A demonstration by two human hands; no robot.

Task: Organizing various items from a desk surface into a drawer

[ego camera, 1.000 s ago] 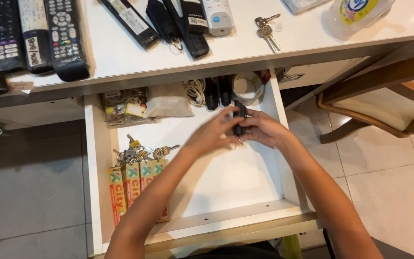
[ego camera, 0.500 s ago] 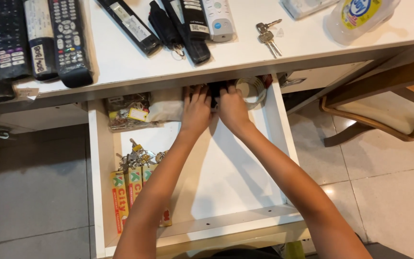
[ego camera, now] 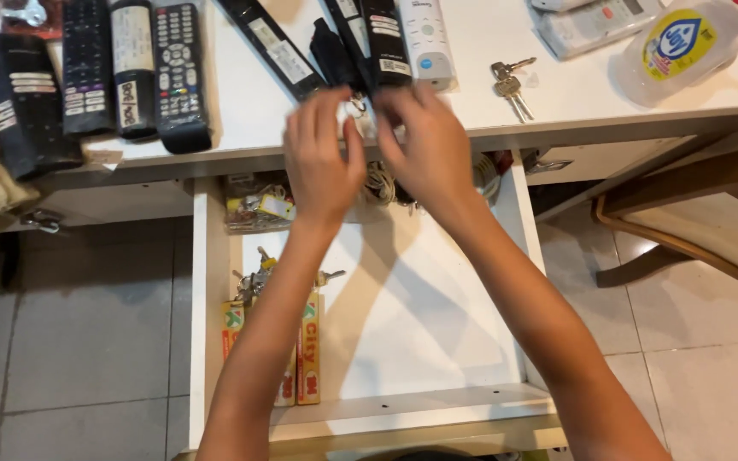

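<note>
The open white drawer (ego camera: 437, 341) serves as the landmark here. Nearest the camera, at the drawer's front left, lie flat orange and green packets (ego camera: 305, 350), and just behind them a bunch of keys (ego camera: 258, 277). The right and middle of the drawer floor show bare white.

Both forearms reach across the drawer toward its back edge. The left hand (ego camera: 322, 162) hovers above the drawer's rear, fingers spread and bent; the right hand (ego camera: 424, 145) sits just beside it, fingers curled inward. Their fingertips meet at the desk edge over the near ends of two black remotes (ego camera: 369, 43) (whether either hand actually grips a remote or merely touches it, I cannot tell).

Under the hands, at the drawer's back, sit a clear bag of small items (ego camera: 254, 205) to the left and coiled cables (ego camera: 382, 183) in the middle.

Beyond the drawer, on the white desk (ego camera: 241, 119), a row of dark remotes (ego camera: 130, 68) lies to the left, a white remote (ego camera: 426, 38) just right of the hands, then a pair of keys (ego camera: 510, 81), and a clear bottle (ego camera: 685, 47) far right.
</note>
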